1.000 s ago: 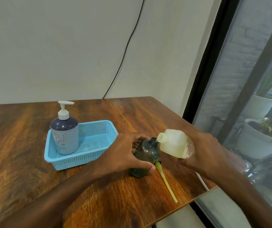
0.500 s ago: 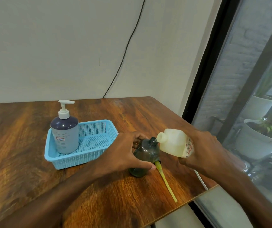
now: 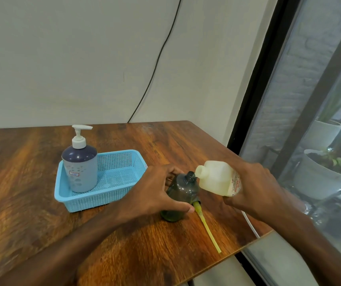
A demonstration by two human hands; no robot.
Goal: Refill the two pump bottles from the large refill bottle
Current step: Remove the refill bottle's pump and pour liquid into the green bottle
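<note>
Refill bottle (image 3: 217,178) still tilted over dark bottle (image 3: 183,189), barely shifted.

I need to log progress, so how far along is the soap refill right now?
Done: the dark green bottle is open, its pump with the yellow tube lying on the table. In hand: the left hand steadies it while the right hand tips the refill bottle at its neck. Left: recapping it; the blue pump bottle stands capped in the basket.

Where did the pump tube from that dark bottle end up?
In the head view, the yellow pump tube lies flat on the wooden table near its right front edge, just right of the dark bottle held by the left hand.
</note>
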